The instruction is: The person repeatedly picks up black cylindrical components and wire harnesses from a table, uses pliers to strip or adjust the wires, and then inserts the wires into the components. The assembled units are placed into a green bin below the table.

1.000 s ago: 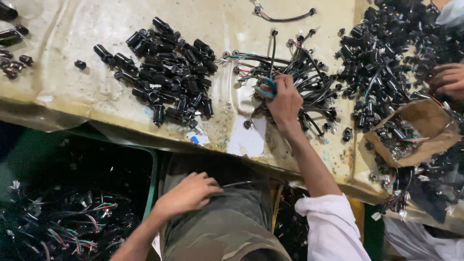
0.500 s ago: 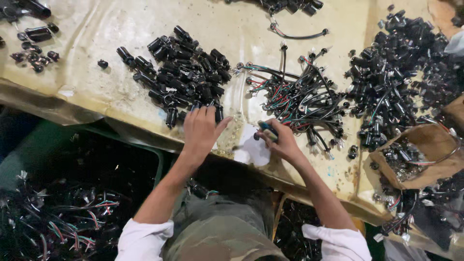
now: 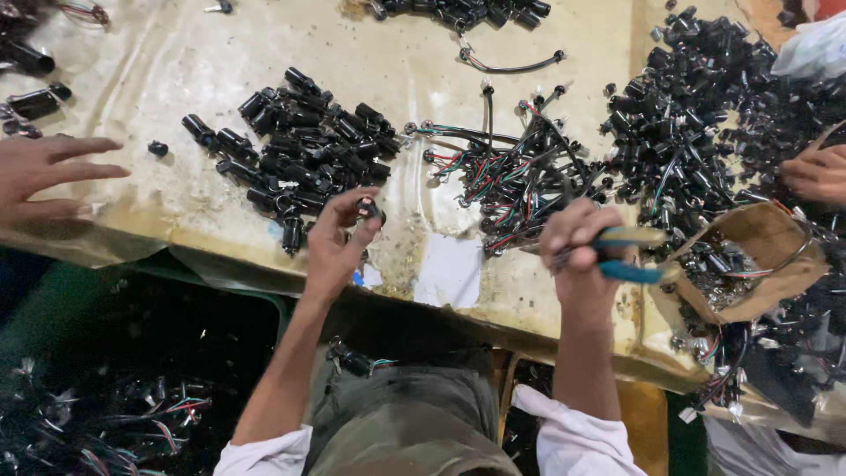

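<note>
Our left hand pinches one small black cylinder between its fingertips, lifted just off the near edge of the black cylinder pile. Our right hand is closed around one pair of blue-handled pliers, beside the wired tangle. Two other hands, another person's hand far left, a second far right.

Heap of cylindrical connectors lies on the table, left of the wire bundle. Left hand sits at the heap's near edge; right hand with pliers before the bundle. Cardboard box lies right of the pliers.
</note>
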